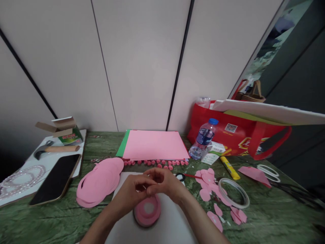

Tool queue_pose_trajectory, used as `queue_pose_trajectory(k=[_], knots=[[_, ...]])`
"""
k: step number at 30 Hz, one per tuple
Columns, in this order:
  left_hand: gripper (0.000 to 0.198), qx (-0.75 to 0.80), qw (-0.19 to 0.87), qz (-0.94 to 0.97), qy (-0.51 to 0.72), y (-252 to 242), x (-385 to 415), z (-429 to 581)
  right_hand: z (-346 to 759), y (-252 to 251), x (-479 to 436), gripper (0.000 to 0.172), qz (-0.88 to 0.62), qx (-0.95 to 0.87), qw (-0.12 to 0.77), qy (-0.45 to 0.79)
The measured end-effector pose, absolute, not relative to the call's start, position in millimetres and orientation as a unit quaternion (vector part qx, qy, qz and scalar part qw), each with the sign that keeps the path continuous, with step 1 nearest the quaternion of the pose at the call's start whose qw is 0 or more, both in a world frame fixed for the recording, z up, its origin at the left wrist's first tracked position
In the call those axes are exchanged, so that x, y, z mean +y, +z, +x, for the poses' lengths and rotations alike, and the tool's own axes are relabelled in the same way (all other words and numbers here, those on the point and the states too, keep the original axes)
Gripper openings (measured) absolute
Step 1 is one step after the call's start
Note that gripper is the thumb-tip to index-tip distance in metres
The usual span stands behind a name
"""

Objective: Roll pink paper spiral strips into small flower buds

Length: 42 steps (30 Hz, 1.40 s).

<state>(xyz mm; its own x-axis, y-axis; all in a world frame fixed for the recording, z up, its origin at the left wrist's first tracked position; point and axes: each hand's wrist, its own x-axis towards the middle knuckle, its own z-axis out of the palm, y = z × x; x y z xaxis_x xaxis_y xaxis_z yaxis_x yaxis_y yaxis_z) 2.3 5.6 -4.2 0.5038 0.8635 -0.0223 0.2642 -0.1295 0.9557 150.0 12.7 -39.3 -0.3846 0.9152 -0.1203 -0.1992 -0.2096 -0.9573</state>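
My left hand [130, 194] and my right hand [166, 183] meet above a white board [167, 223], fingertips bent together in a pinch. What they hold, if anything, is hidden by the fingers. Just below them on the board lies a round pink piece [142, 216] with a pale centre, seemingly on a ring-shaped base. Left of my hands is a pile of pink paper discs [100, 183]. Behind them runs a row of small pink rolled paper balls [158, 162], along the front edge of a stack of pink paper sheets [154, 144].
At right are cut pink petals [208, 181], a tape roll [247, 200], a yellow glue stick [230, 168], white-handled scissors [269, 173], a water bottle [203, 139] and a red bag [236, 125]. At left are a phone [57, 178], a hammer [61, 148], beads [22, 179] and an opened box [69, 135].
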Motion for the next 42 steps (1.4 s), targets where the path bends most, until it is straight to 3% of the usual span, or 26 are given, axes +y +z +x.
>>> queue_pose_trajectory(k=[8, 13, 19, 27, 31, 36, 39, 42], knots=[[0.014, 0.401, 0.475, 0.716, 0.317, -6.7, 2.7, 6.6, 151.9, -40.1, 11.9, 0.058, -0.347, -0.441, 0.375, 0.738], [0.011, 0.447, 0.478, 0.670, 0.350, -7.3, 6.6, 4.3, 150.4, -39.3, 13.9, 0.055, -0.351, -0.450, 0.437, 0.695], [0.015, 0.478, 0.523, 0.590, 0.388, -6.2, 10.2, -1.5, 147.8, -36.8, 15.8, 0.019, -0.384, -0.488, 0.545, 0.562], [0.016, 0.452, 0.558, 0.582, 0.382, -6.8, 9.5, -2.1, 142.9, -31.1, 10.1, 0.006, -0.415, -0.589, 0.550, 0.422], [0.020, 0.391, 0.607, 0.575, 0.384, -11.2, 11.9, -6.7, 144.1, -38.3, 10.2, 0.013, -0.412, -0.692, 0.558, 0.202], [0.027, 0.323, 0.713, 0.496, 0.376, -12.0, 12.7, -10.7, 148.4, -41.4, 8.0, 0.025, -0.400, -0.764, 0.505, -0.035], [0.028, 0.307, 0.735, 0.477, 0.372, -10.1, 11.0, -10.8, 148.6, -36.9, 5.8, 0.027, -0.375, -0.778, 0.497, -0.081], [0.028, 0.318, 0.716, 0.495, 0.376, -8.5, 9.8, -8.8, 145.8, -32.8, 4.3, 0.025, -0.359, -0.763, 0.536, -0.043]])
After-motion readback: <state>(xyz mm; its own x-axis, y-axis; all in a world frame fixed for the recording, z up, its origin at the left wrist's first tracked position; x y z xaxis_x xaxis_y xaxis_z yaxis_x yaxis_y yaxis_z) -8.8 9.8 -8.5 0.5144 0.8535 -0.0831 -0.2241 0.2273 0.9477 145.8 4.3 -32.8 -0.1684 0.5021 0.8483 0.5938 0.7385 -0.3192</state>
